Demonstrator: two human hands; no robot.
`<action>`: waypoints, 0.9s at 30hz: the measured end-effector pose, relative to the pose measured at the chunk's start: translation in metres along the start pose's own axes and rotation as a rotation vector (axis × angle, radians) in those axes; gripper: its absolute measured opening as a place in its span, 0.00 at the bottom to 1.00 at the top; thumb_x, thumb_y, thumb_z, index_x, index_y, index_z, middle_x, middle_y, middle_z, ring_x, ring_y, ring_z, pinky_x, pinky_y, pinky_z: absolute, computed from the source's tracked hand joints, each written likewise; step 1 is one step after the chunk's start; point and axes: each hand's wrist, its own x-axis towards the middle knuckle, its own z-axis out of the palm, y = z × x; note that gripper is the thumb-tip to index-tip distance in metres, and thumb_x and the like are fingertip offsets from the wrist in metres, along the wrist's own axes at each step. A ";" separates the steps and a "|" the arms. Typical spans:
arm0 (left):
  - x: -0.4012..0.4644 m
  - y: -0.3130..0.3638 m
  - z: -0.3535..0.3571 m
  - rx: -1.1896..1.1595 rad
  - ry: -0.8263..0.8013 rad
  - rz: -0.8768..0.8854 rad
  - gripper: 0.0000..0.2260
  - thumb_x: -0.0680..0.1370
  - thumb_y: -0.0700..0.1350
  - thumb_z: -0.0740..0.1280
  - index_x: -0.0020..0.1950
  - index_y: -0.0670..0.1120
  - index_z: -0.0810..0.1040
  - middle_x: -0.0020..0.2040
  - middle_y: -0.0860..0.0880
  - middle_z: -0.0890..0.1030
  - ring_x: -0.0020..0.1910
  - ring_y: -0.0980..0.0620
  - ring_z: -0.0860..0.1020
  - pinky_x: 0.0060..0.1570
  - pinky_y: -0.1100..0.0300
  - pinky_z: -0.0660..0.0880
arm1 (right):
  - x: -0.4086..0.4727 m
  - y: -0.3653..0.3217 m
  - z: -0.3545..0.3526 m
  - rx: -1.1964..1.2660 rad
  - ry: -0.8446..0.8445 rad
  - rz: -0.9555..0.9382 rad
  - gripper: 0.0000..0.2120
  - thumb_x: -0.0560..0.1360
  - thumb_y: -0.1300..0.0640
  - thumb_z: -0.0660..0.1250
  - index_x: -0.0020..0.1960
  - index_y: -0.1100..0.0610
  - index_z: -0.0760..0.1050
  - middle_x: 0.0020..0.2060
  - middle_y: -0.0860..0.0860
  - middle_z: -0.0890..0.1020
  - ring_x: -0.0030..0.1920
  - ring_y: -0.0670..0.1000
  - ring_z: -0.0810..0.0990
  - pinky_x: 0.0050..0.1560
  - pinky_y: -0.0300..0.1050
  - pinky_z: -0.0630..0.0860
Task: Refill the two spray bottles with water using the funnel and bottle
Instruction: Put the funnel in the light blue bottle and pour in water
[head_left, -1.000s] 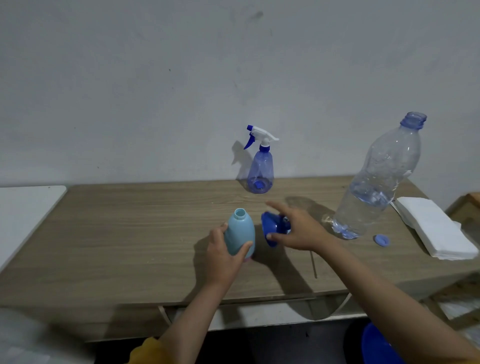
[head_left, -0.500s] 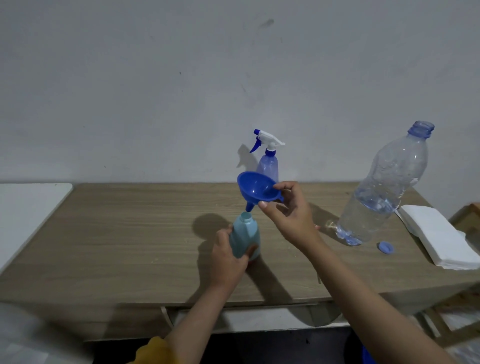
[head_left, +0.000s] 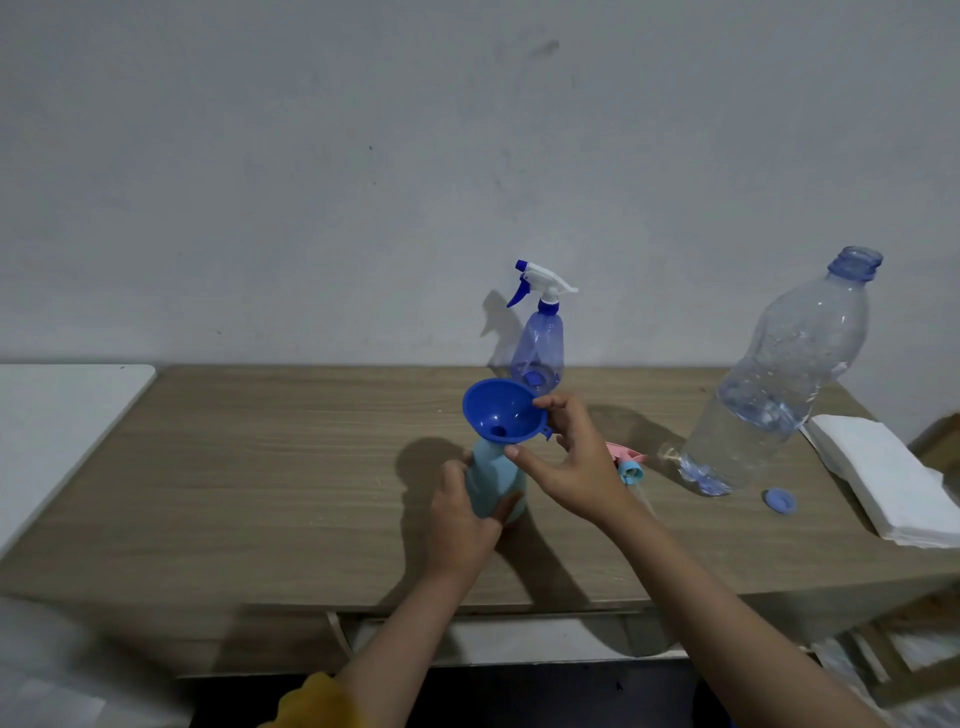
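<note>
The left hand (head_left: 457, 519) grips the light-blue spray bottle (head_left: 493, 483) upright on the wooden table (head_left: 260, 467); the right hand (head_left: 571, 467) holds the blue funnel (head_left: 501, 410) in its neck. An uncapped water bottle (head_left: 779, 379) stands right.

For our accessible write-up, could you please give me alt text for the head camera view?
A left hand grips a light blue bottle on a wooden table while the right hand holds a blue funnel in its neck. A capped spray bottle stands behind; an open water bottle, its cap and napkins sit right.
</note>
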 end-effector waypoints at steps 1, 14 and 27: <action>0.000 0.001 0.000 -0.016 0.005 -0.002 0.26 0.69 0.47 0.74 0.63 0.46 0.67 0.57 0.49 0.76 0.55 0.50 0.75 0.41 0.64 0.66 | -0.001 -0.001 0.000 0.005 -0.003 -0.006 0.26 0.68 0.54 0.76 0.60 0.48 0.67 0.58 0.46 0.78 0.59 0.42 0.77 0.53 0.23 0.68; -0.004 0.022 0.011 -0.255 0.196 -0.006 0.48 0.60 0.51 0.81 0.71 0.43 0.57 0.66 0.49 0.68 0.66 0.50 0.69 0.62 0.58 0.68 | -0.027 0.013 -0.043 -0.049 0.322 -0.164 0.22 0.70 0.52 0.73 0.62 0.52 0.70 0.54 0.43 0.77 0.57 0.45 0.78 0.55 0.36 0.74; 0.020 0.065 0.017 -0.360 0.365 0.115 0.50 0.59 0.45 0.81 0.74 0.46 0.55 0.68 0.52 0.65 0.64 0.55 0.68 0.58 0.70 0.65 | 0.021 0.067 -0.200 -0.371 0.825 -0.234 0.49 0.62 0.43 0.78 0.74 0.48 0.54 0.68 0.63 0.65 0.69 0.59 0.65 0.66 0.44 0.64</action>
